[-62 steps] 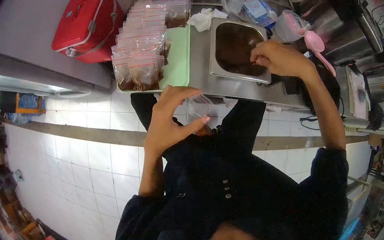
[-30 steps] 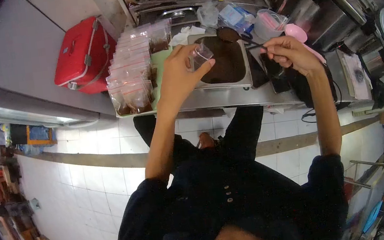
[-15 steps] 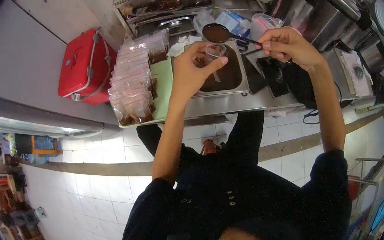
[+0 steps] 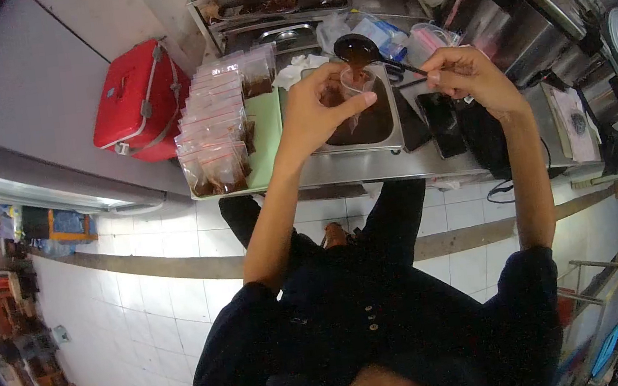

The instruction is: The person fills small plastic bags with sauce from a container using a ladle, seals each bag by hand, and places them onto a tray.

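My left hand (image 4: 320,107) is closed around a small clear plastic bag (image 4: 354,85), holding its mouth open in a round shape. My right hand (image 4: 468,75) grips the handle of a black ladle (image 4: 357,50). The ladle's bowl is tilted just above the bag's mouth, and brown sauce runs from it into the bag. Below both hands, a rectangular steel pan (image 4: 396,124) holds more brown sauce. Part of the pan is hidden behind my left hand.
Rows of filled zip bags (image 4: 215,131) stand on a green tray (image 4: 265,133) at left, beside a red cooler box (image 4: 140,102). A black phone (image 4: 442,124) lies right of the pan. Large steel pots (image 4: 536,30) stand further right. White tissue (image 4: 301,69) lies behind the pan.
The ladle has moved slightly right and tipped, and sauce now flows from it into the bag. My left hand has stayed nearly in place, still holding the bag.
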